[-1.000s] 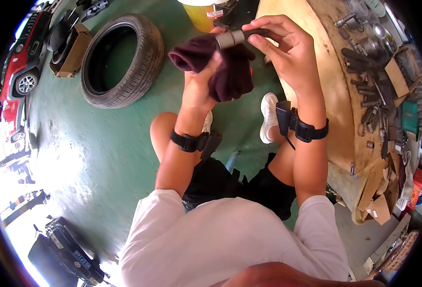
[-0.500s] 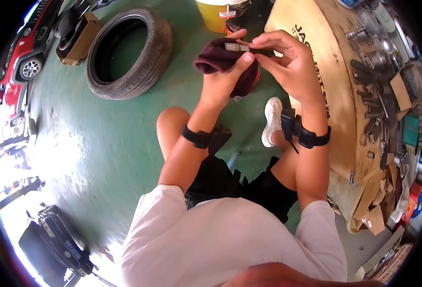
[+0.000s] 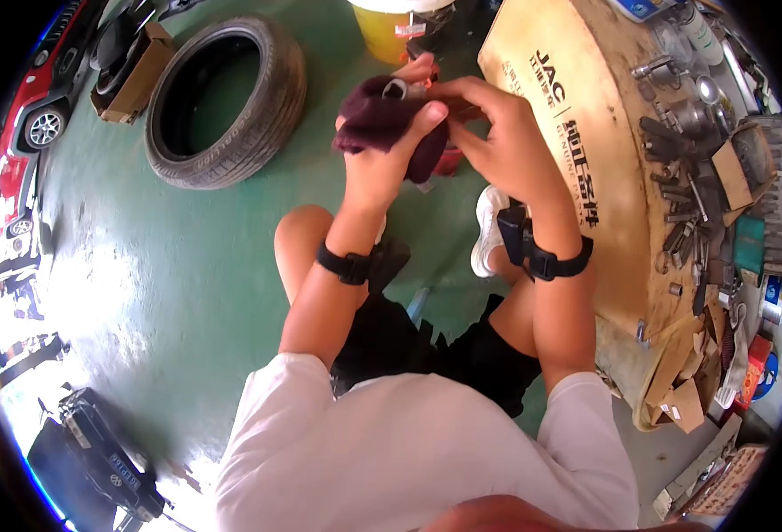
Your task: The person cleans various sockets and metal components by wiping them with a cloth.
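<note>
A maroon cloth (image 3: 373, 124) is bunched in my left hand (image 3: 380, 173), whose fingers wrap round it and whose thumb presses towards a small silver metal socket (image 3: 397, 89). The socket lies against the cloth, its hollow round end showing. My right hand (image 3: 510, 142) is closed at the socket's right end, fingers bent and thumb tucked below. Its fingertips partly hide what they grip there. Both hands are raised together above the green floor.
A wooden bench (image 3: 599, 115) with printed lettering runs along the right, bearing many sockets and tools (image 3: 675, 177) and a cardboard scrap box (image 3: 675, 381). A loose tyre (image 3: 275, 106) lies ahead left. A yellow bucket (image 3: 386, 35) stands ahead; cars (image 3: 45, 124) are at far left.
The socket has turned from lying sideways to showing its hollow end. My right fingers have curled in closer to it. Both hands sit slightly further left in view.
</note>
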Action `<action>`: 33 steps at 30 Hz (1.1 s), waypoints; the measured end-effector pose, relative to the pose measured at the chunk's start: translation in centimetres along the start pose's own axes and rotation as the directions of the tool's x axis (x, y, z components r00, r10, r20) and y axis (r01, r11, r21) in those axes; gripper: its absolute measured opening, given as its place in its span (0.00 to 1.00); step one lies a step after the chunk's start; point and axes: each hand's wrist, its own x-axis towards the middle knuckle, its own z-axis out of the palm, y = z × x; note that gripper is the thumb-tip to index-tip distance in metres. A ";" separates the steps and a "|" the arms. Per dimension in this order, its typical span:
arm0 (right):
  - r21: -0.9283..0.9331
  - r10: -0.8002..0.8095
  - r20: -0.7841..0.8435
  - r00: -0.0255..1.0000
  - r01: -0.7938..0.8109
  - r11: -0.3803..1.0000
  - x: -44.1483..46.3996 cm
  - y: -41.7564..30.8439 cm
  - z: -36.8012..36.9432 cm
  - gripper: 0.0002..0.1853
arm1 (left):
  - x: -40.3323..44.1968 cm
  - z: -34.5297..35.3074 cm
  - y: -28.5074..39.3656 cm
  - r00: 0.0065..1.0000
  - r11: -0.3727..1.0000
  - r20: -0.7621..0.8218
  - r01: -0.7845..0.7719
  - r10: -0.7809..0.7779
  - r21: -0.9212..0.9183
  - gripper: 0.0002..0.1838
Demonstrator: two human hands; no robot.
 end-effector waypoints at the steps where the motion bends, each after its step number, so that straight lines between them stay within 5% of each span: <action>1: -0.028 -0.022 0.002 1.000 0.022 0.999 -0.2 0.1 0.2 0.11 | 0.1 -0.4 0.2 0.997 0.998 0.073 -0.017 0.012 0.066 0.21; 7: 0.006 0.115 0.097 0.989 -0.116 0.993 -0.3 -0.2 -1.2 0.12 | -0.3 0.4 0.7 0.991 1.000 0.132 -0.015 0.012 0.017 0.18; 10: -0.200 -0.001 0.032 0.999 0.008 0.980 -0.3 0.0 -1.4 0.12 | -0.2 0.2 0.0 0.986 0.987 0.151 -0.091 0.071 0.130 0.19; 12: -0.427 -0.181 -0.070 0.981 0.134 0.894 -0.4 1.0 -0.9 0.13 | -0.2 -0.1 -0.2 0.991 0.952 0.006 0.130 -0.137 0.279 0.20; 14: -0.461 -0.186 -0.100 0.977 0.119 0.879 -0.4 1.1 -0.6 0.13 | -0.1 0.0 -0.4 0.985 0.959 -0.015 0.169 -0.171 0.228 0.20; 16: -0.502 -0.196 -0.135 0.971 0.104 0.859 -0.4 0.9 -0.5 0.13 | 0.1 0.1 -0.8 0.992 0.951 0.102 -0.105 0.079 0.291 0.19; 17: -0.519 -0.179 -0.143 0.973 0.080 0.851 -0.5 0.7 -0.4 0.13 | 0.1 0.2 -0.8 0.991 0.953 0.109 -0.104 0.075 0.283 0.19; 19: -0.560 -0.212 -0.157 0.965 0.090 0.824 -0.5 0.7 -0.2 0.13 | 0.0 0.4 -0.9 0.995 0.994 0.034 0.094 -0.096 0.061 0.20; 23: -0.669 -0.268 -0.113 0.957 0.126 0.732 -0.6 0.9 0.7 0.12 | 0.5 -0.2 -0.7 0.962 0.972 0.142 0.230 -0.233 0.038 0.23; 26: -0.622 -0.106 0.029 0.994 0.101 0.777 -0.9 1.2 0.4 0.13 | 0.2 -0.2 -0.4 0.915 0.923 0.123 0.381 -0.384 0.045 0.20; 30: -0.520 -0.169 0.072 0.983 0.182 0.835 -0.8 2.6 0.1 0.13 | 0.0 -0.2 -0.7 0.916 0.917 0.087 0.381 -0.392 0.118 0.15; 33: -0.336 -0.052 0.128 0.990 0.092 0.937 -0.7 1.9 -0.5 0.10 | 0.3 -0.7 0.0 0.916 0.920 0.093 0.389 -0.391 0.042 0.14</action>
